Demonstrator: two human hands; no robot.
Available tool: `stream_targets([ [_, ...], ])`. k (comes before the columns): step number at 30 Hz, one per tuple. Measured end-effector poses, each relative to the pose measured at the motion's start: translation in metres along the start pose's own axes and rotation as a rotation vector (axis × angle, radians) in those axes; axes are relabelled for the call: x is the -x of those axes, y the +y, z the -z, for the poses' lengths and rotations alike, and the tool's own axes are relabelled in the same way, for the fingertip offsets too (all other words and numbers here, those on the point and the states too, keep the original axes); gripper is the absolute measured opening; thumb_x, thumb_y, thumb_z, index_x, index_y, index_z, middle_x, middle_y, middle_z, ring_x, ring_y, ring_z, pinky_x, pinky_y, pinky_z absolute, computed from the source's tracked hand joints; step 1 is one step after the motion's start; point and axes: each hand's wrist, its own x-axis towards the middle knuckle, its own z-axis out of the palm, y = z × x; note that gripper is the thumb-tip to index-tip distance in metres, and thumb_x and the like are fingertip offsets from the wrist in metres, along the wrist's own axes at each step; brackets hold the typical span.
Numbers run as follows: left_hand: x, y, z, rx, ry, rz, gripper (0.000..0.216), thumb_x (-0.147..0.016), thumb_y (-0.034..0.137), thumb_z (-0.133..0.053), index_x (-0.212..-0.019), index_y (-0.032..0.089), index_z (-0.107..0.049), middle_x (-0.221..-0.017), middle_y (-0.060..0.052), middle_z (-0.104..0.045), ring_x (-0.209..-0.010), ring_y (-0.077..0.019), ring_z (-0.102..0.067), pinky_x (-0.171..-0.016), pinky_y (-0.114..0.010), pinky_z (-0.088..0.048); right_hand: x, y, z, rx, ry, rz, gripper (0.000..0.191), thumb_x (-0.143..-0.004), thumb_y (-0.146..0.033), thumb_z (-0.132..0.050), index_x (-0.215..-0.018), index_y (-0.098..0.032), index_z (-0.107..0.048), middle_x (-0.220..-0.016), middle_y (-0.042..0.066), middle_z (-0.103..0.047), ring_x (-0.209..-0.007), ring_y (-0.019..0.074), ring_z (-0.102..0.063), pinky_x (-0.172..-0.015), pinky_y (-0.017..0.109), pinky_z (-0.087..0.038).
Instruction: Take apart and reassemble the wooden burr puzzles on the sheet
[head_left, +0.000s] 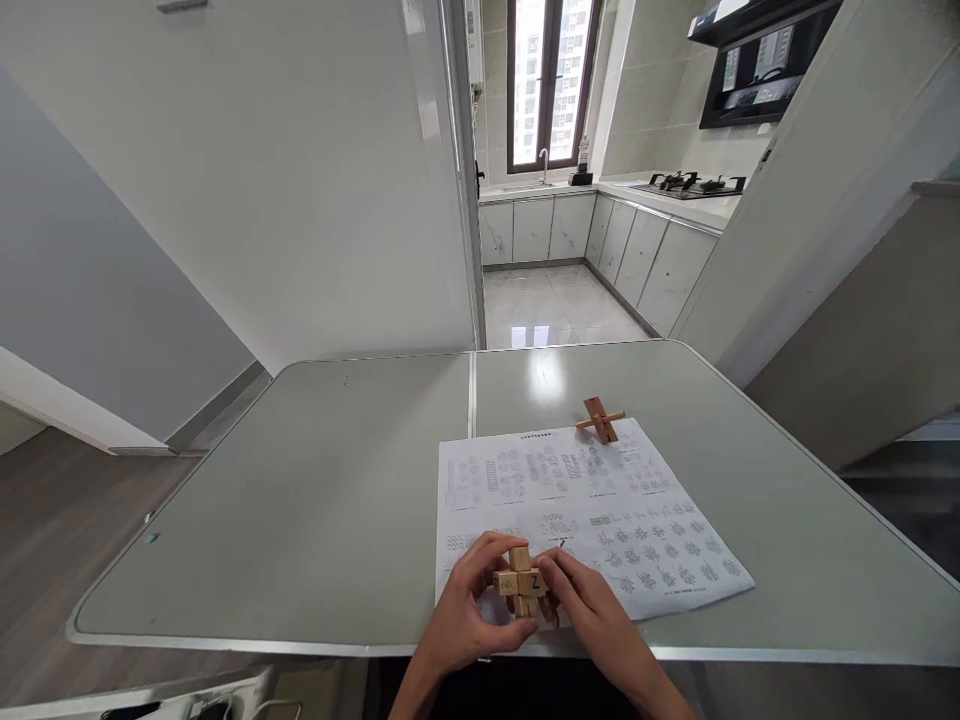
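A small wooden block puzzle (pixel 520 583) made of interlocked pale bars sits between my two hands near the table's front edge. My left hand (pixel 469 600) wraps its fingers round the puzzle's left side. My right hand (pixel 583 598) pinches its right side. Both hands rest over the lower left part of a printed instruction sheet (pixel 637 520). A second wooden cross-shaped puzzle (pixel 600 420) lies on the sheet's far edge, apart from both hands.
The grey folding table (pixel 300 500) has a seam down its middle and a metal rim. Beyond it an open doorway shows a kitchen with white cabinets (pixel 600 235), a sink and a gas hob (pixel 690 184). White walls stand left and right.
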Motion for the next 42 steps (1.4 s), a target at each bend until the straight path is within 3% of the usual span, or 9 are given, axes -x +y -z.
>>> stream_targets([
  [6, 0.0, 0.0, -0.001, 0.004, -0.002, -0.001, 0.068, -0.071, 0.02, -0.082, -0.135, 0.031, -0.062, -0.116, -0.005, -0.057, -0.09, -0.0179, -0.057, -0.081, -0.03, -0.053, 0.0, 0.004, 0.0, -0.219, -0.04, -0.073, 0.047, -0.098, -0.065, -0.052, -0.085, -0.021, -0.061, -0.065, -0.003, -0.054, -0.059, 0.0141, -0.051, -0.061, 0.027, -0.046],
  [11, -0.001, -0.007, -0.002, 0.09, 0.073, 0.014, 0.084, -0.073, 0.027, -0.084, -0.149, 0.033, -0.049, -0.133, -0.009, -0.055, -0.083, -0.0149, -0.06, -0.073, -0.029, -0.054, -0.005, 0.0, 0.012, -0.206, 0.156, -0.023, 0.049, -0.094, -0.067, -0.056, -0.089, -0.02, -0.063, -0.067, -0.002, -0.058, -0.056, 0.0142, -0.051, -0.055, 0.027, -0.045],
  [20, -0.004, -0.004, -0.002, 0.042, 0.107, 0.066, 0.055, -0.085, 0.027, -0.075, -0.137, 0.029, -0.057, -0.133, -0.01, -0.056, -0.082, -0.0142, -0.062, -0.075, -0.029, -0.055, -0.024, 0.011, 0.09, 0.321, 0.588, -0.061, 0.05, -0.091, -0.069, -0.055, -0.102, -0.021, -0.066, -0.079, 0.004, -0.075, -0.064, 0.0197, -0.065, -0.064, 0.03, -0.05],
  [26, -0.003, -0.002, -0.002, 0.016, 0.099, 0.071, 0.045, -0.088, 0.026, -0.072, -0.131, 0.029, -0.06, -0.13, -0.009, -0.059, -0.085, -0.0158, -0.063, -0.078, -0.031, -0.057, -0.04, 0.023, 0.121, 0.418, 0.753, -0.117, 0.051, -0.09, -0.068, -0.054, -0.105, -0.022, -0.068, -0.087, 0.008, -0.08, -0.07, 0.0239, -0.071, -0.064, 0.032, -0.049],
  [34, -0.002, -0.002, -0.001, 0.002, 0.123, 0.061, 0.034, -0.091, 0.032, -0.069, -0.125, 0.027, -0.065, -0.125, -0.009, -0.064, -0.084, -0.0163, -0.064, -0.08, -0.03, -0.056, -0.052, 0.026, 0.128, 0.436, 0.851, -0.188, 0.047, -0.088, -0.066, -0.056, -0.097, -0.021, -0.068, -0.078, 0.007, -0.08, -0.071, 0.0273, -0.075, -0.071, 0.036, -0.05],
  [42, 0.004, -0.002, 0.007, -0.043, 0.178, 0.114, 0.034, -0.094, 0.046, -0.065, -0.119, 0.024, -0.067, -0.109, -0.008, -0.07, -0.082, -0.0171, -0.063, -0.081, -0.029, -0.054, -0.052, 0.026, 0.122, 0.422, 0.821, -0.127, 0.051, -0.088, -0.071, -0.054, -0.096, -0.022, -0.065, -0.077, 0.009, -0.08, -0.068, 0.0289, -0.075, -0.066, 0.038, -0.052],
])
